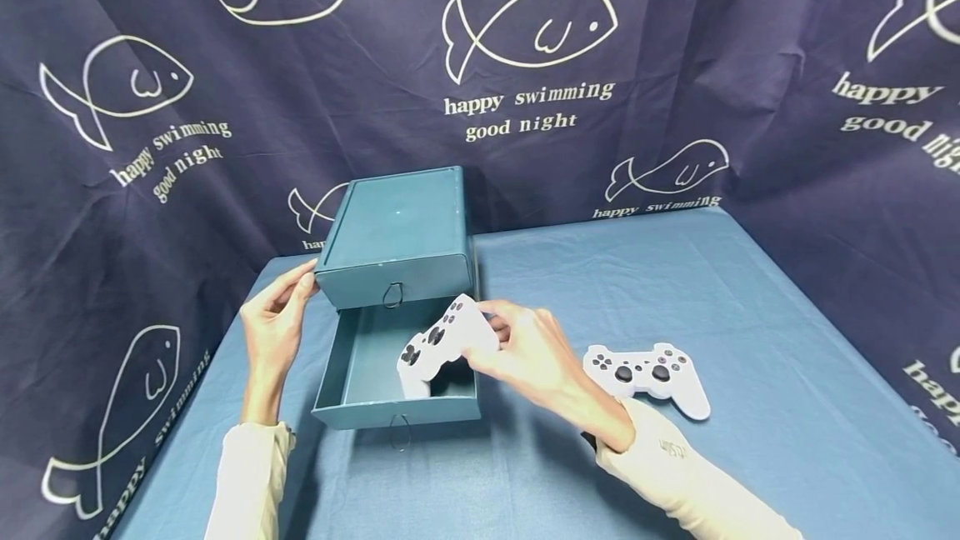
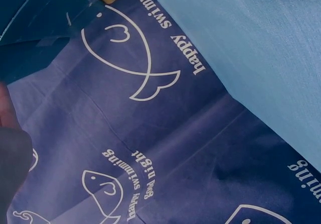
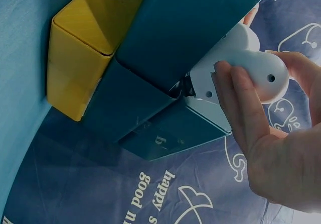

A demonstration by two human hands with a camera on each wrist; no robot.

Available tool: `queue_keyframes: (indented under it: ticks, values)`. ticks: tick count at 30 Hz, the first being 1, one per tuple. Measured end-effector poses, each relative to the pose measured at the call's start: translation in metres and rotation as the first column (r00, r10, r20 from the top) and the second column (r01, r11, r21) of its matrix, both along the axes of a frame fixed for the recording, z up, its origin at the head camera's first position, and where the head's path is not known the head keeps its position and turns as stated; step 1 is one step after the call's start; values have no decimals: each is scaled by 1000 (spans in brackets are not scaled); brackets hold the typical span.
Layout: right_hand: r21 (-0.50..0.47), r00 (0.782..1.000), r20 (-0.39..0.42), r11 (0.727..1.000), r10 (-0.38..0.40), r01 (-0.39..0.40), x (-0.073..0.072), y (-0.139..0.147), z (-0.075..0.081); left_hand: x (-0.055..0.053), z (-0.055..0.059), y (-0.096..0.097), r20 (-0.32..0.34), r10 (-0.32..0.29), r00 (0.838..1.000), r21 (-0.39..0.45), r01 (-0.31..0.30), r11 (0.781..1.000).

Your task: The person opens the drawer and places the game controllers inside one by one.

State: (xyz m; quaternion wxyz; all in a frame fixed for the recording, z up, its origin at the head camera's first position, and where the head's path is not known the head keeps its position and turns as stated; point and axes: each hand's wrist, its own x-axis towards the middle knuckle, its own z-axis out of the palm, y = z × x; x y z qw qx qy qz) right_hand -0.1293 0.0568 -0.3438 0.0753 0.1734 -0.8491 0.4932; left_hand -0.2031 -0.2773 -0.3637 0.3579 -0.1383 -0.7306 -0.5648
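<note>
A teal two-drawer cabinet stands at the back of the table, its lower drawer pulled out and its upper drawer closed. My right hand grips a white game controller by one end, tilted, its other end down inside the lower drawer. In the right wrist view, the fingers lie across the controller's smooth back. My left hand touches the cabinet's left side near the upper front corner with thumb and fingers. Only a blurred bit of it shows in the left wrist view.
A second white game controller lies on the blue tablecloth to the right, beyond my right forearm. Against the cabinet's table side sits a yellow box. Wire rings hang from both drawer fronts. Dark blue fish-print cloth hangs behind and beside the table.
</note>
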Motion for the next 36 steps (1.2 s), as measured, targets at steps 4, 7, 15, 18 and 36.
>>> queue_keyframes:
  ticks: [4, 7, 15, 18, 36]
  values:
    - [1, 1000, 2, 1000, 9, -9, 0, -3, 1, 0, 0, -1, -3, 5, 1000, -1, -5, 1000]
    - [2, 1000, -13, 1000, 19, -19, 0, -4, 1, 1, -1, -2, -2, 8, 1000, -3, -8, 1000]
    - [-6, 999, -48, 1000, 5, -5, 2, -9, -2, 1, -1, -3, -3, 12, 1000, -3, -12, 1000]
    - [-5, 999, -47, 1000, 13, -13, 2, -11, -7, 1, -2, -2, 0, 10, 1000, 3, -10, 1000]
    - [65, 992, -117, 997, 48, -41, -3, -18, -7, -1, -1, -1, -2, 14, 1000, -12, -14, 1000]
